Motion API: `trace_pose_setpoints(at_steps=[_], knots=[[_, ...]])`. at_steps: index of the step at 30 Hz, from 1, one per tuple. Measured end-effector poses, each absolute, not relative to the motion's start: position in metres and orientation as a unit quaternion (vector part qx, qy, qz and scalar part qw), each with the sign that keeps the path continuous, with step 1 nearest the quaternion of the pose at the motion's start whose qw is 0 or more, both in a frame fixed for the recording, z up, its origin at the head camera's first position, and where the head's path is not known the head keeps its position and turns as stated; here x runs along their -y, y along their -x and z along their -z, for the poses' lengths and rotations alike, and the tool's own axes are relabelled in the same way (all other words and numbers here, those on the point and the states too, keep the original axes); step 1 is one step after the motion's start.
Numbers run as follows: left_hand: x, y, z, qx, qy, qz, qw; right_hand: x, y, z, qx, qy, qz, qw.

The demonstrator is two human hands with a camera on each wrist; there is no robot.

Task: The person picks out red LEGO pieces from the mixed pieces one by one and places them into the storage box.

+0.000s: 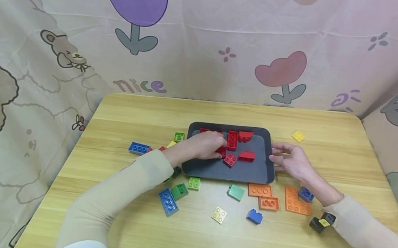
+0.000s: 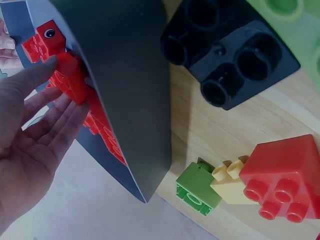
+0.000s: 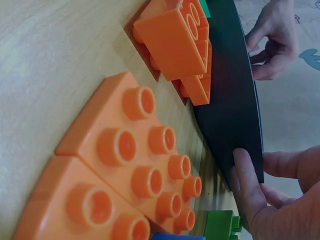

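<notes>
A dark grey tray (image 1: 201, 172) with several red bricks stands on the table. Inside it, my left hand (image 1: 208, 145) pinches a red brick (image 2: 70, 75) between thumb and fingers; the head view mostly hides that brick behind the hand. Close by lie a red brick with a printed eye (image 2: 49, 36), a small square red brick (image 1: 230, 160) and an upright one (image 1: 232, 140). My right hand (image 1: 292, 161) holds the tray's right end, one finger on the outer wall and another at the rim in the right wrist view.
Orange bricks (image 1: 297, 200), a blue brick (image 1: 254, 216), a teal-green brick (image 1: 236, 192) and a cream brick (image 1: 219, 215) lie before the tray. To its left are blue (image 1: 139, 148) and green (image 1: 179, 137) bricks. A yellow plate (image 1: 298, 136) sits at the back right. Patterned cloth (image 1: 206, 59) hangs behind.
</notes>
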State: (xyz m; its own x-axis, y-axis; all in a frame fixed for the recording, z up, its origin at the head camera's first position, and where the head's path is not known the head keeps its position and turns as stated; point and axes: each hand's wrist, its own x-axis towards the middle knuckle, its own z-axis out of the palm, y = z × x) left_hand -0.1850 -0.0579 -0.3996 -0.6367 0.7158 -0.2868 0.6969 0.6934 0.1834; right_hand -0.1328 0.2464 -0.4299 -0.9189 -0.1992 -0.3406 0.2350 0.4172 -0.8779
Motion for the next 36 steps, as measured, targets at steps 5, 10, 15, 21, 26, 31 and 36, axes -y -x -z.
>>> trace_pose_setpoints(at_steps=[5,10,15,21,26,31,36], knots=[[0.061,0.185,0.398,-0.908,-0.387,-0.033,0.158,-0.247,0.134,0.43,-0.818,-0.012,0.539,0.202],[0.069,0.185,0.392,-0.911,-0.381,-0.039,0.149,-0.247,0.134,0.429,-0.818,-0.012,0.538,0.202],[0.078,0.184,0.38,-0.919,-0.361,-0.041,0.153,-0.247,0.135,0.429,-0.82,-0.012,0.536,0.201],[0.091,0.183,0.369,-0.926,-0.349,-0.041,0.142,-0.247,0.134,0.429,-0.82,-0.012,0.537,0.199],[0.104,0.182,0.363,-0.929,-0.341,-0.043,0.135,-0.245,0.133,0.429,-0.818,-0.011,0.54,0.198],[0.12,0.18,0.358,-0.934,-0.328,-0.051,0.13,-0.245,0.133,0.429,-0.816,-0.011,0.543,0.197],[0.135,0.176,0.357,-0.937,-0.322,-0.064,0.117,-0.245,0.133,0.429,-0.817,-0.01,0.542,0.197]])
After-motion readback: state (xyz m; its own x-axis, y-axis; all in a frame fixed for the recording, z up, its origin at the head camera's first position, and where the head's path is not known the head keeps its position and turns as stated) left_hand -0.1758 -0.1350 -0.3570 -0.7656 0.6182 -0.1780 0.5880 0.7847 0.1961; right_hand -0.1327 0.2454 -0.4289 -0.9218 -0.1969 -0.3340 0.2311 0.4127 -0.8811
